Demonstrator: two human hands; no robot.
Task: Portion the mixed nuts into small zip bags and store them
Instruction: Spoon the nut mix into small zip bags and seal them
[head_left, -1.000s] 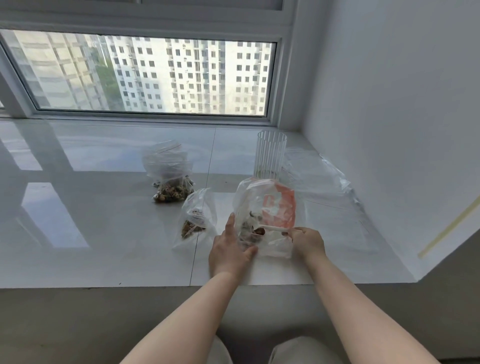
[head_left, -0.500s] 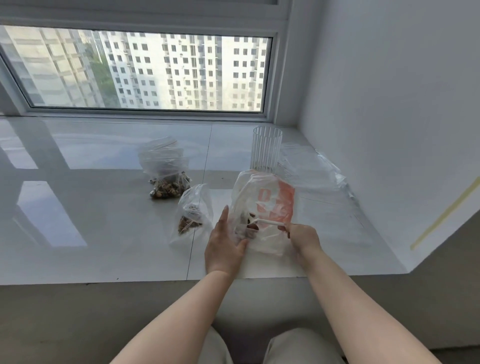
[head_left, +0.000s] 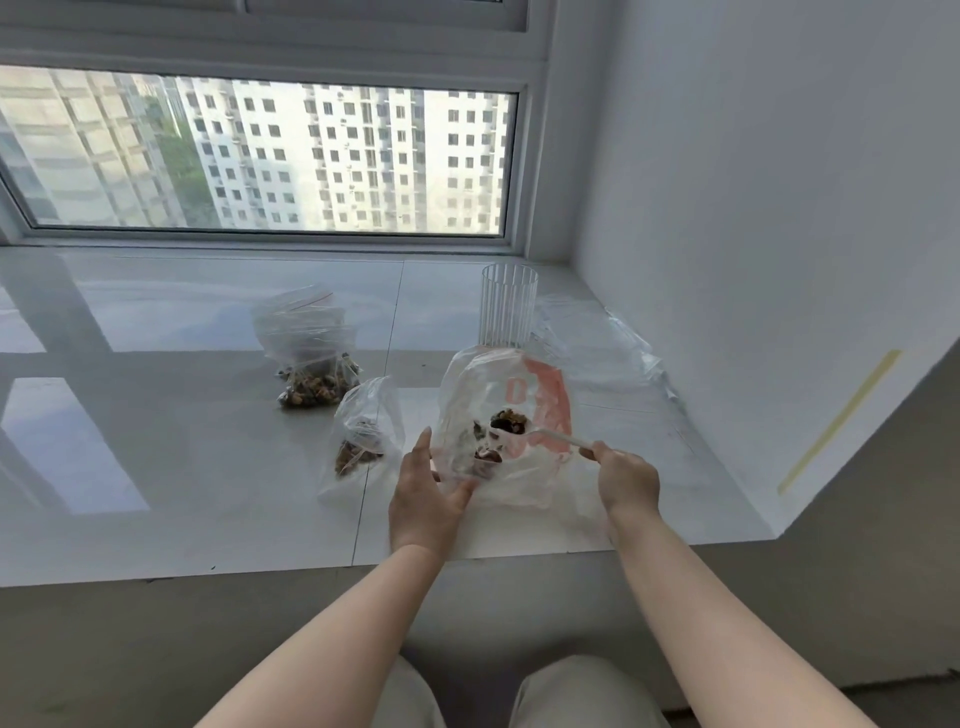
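Observation:
A clear plastic bag with an orange print (head_left: 524, 384) stands upright on the white sill (head_left: 156, 457). My left hand (head_left: 426, 493) holds its lower left side, thumb against the plastic. My right hand (head_left: 626, 475) pinches the handle of a white plastic spoon (head_left: 550, 435), whose bowl carries a heap of mixed nuts (head_left: 509, 420) inside the bag. More nuts lie at the bag's bottom. A small zip bag with some nuts (head_left: 363, 441) stands just left of my left hand. Farther back left sits another zip bag of nuts (head_left: 311, 358).
A ribbed clear cup (head_left: 509, 304) stands behind the printed bag. Crumpled clear plastic sheets (head_left: 602, 343) lie to the right by the white wall. The window frame runs along the back, and the sill's front edge is close to my knees.
My right hand has drawn back to the right and lifted the spoon, now loaded with nuts. The printed bag stands taller and more open. My left hand stays on its side.

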